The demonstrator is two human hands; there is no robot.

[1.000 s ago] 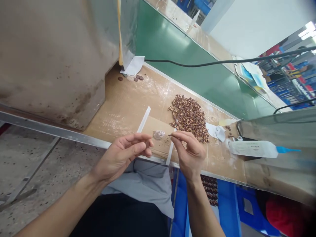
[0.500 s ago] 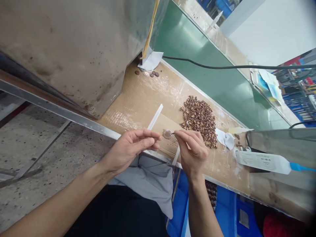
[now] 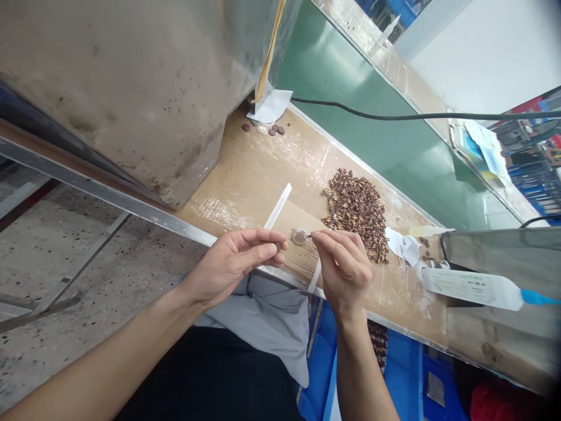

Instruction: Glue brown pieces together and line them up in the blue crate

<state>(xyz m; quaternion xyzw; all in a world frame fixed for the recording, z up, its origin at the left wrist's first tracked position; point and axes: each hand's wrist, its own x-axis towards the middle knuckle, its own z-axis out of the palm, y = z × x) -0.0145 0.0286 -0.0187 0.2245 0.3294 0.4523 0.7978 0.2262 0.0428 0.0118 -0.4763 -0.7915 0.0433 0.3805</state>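
Your left hand (image 3: pixel 239 263) pinches a white strip (image 3: pixel 277 208). Your right hand (image 3: pixel 344 266) pinches a tiny part against a small clear disc (image 3: pixel 300 237), beside the brown parts pile (image 3: pixel 357 207).

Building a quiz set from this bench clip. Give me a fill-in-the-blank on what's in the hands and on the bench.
1. The right hand pinches a small part against a clear round ____ lying on the bench.
2. The heap of small brown parts lies on the ____ bench top.
3. The bottle lying at the right has a ____ tip.
4. The left hand holds the end of a white ____.

Missing words: disc; cardboard; blue; strip
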